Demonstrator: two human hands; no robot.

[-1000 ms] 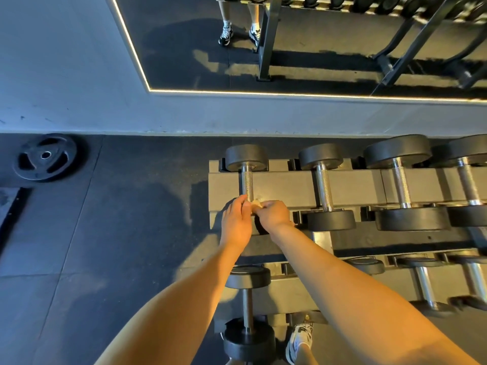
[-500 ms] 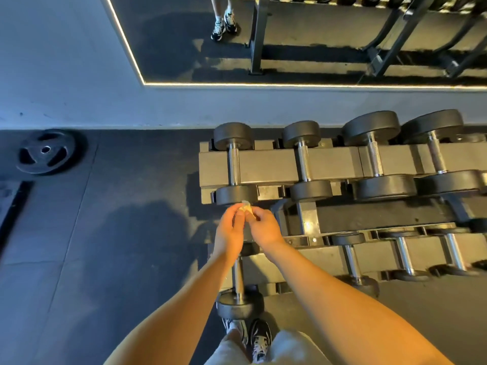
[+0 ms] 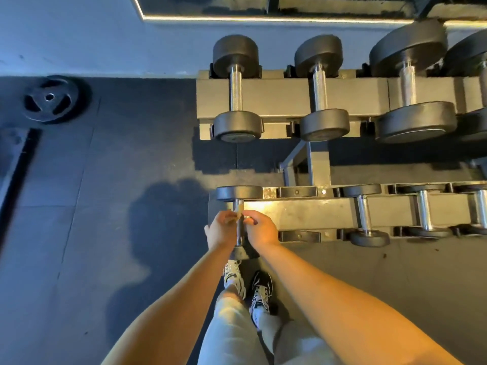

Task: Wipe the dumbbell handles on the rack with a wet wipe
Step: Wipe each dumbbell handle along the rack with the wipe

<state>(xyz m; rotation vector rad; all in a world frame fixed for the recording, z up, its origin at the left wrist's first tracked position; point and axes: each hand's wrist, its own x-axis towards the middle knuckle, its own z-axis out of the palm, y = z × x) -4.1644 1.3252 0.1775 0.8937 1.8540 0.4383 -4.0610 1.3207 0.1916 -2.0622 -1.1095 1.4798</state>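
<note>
Both hands are working at the leftmost lower dumbbell (image 3: 239, 193), which is resting on the lower tier of the rack (image 3: 303, 214). The left hand (image 3: 220, 229) and the right hand (image 3: 261, 230) are sitting on either side of its chrome handle (image 3: 240, 234), fingers curling inward. Between them, both hands are pinching the wet wipe (image 3: 239, 209), a small pale wad pressing against the upper part of the handle, just below the far head. The near head is showing partly below the wrists. Larger upper dumbbells (image 3: 235, 88) are resting on the top tier. A weight plate (image 3: 50, 99) is lying flat on the dark floor (image 3: 105, 180), well apart to the left
</note>
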